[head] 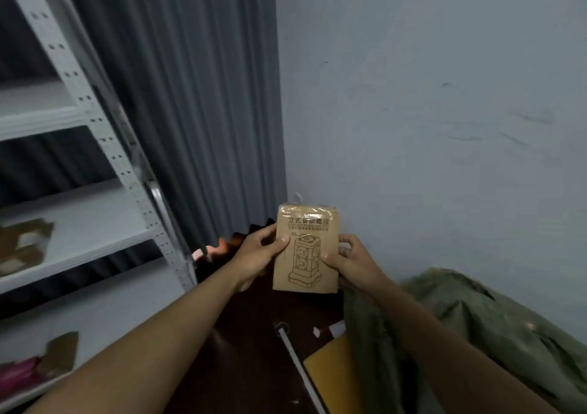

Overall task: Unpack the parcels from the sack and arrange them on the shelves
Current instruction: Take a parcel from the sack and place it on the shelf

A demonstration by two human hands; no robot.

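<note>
The tan rectangular cardboard parcel (306, 248) is held upright mid-air, long axis vertical, printed face toward the camera. The left hand (259, 256) and right hand (347, 261) grasp its side edges, fingers curled round. The green woven sack (476, 328) lies lower right; the white metal shelves (79, 223) stand left.

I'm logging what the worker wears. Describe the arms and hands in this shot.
Both forearms are bare as far as the frame shows: no sleeves in view. The left hand and right hand are bare too, with no gloves. No rings, watch or wristbands are visible on either one. Nails look short and unpainted, though the picture is soft.
</note>
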